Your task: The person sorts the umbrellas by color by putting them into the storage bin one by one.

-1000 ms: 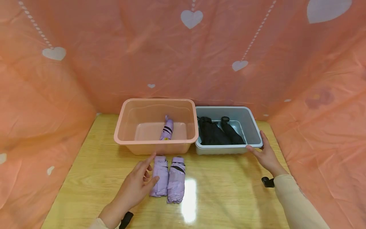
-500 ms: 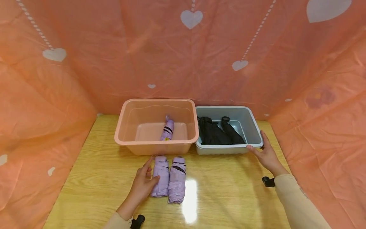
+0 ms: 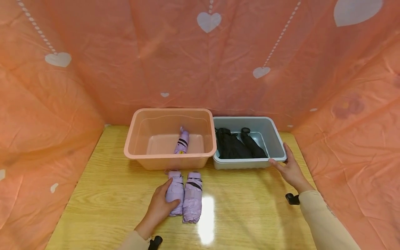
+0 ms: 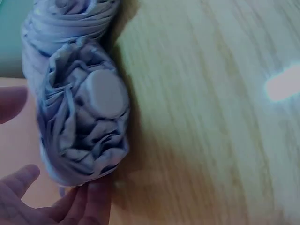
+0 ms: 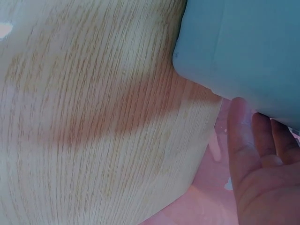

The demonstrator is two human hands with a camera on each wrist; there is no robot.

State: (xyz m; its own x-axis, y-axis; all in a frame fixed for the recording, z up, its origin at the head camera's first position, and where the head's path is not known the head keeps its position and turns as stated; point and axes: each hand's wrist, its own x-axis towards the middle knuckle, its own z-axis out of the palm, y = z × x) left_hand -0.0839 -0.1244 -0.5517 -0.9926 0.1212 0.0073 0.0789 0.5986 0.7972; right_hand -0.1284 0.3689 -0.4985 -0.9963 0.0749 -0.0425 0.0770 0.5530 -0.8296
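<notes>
Two folded lilac umbrellas lie side by side on the table, in front of the bins. My left hand [image 3: 160, 205] reaches around the left umbrella [image 3: 175, 191]. In the left wrist view its fingers [image 4: 96, 201] touch that umbrella's side, while the thumb stands slightly off it. The right umbrella [image 3: 192, 201] lies just beside. My right hand [image 3: 292, 173] rests at the front right corner of the grey bin [image 3: 243, 164], with fairly straight fingers [image 5: 241, 136] against its outside. Inside the grey bin are black folded umbrellas [image 3: 234, 144]; a lilac umbrella [image 3: 182, 141] lies in the peach bin [image 3: 170, 163].
Both bins stand against the orange curtain [image 3: 187, 69] at the back, their rims meeting. The curtain also closes off both sides of the wooden table [image 3: 250, 208]. A bright reflection shows on the tabletop right of the umbrellas.
My left hand has moved right and slightly back toward me, from beside the left umbrella to around it, with the thumb now over it. The right hand and the bins have stayed put.
</notes>
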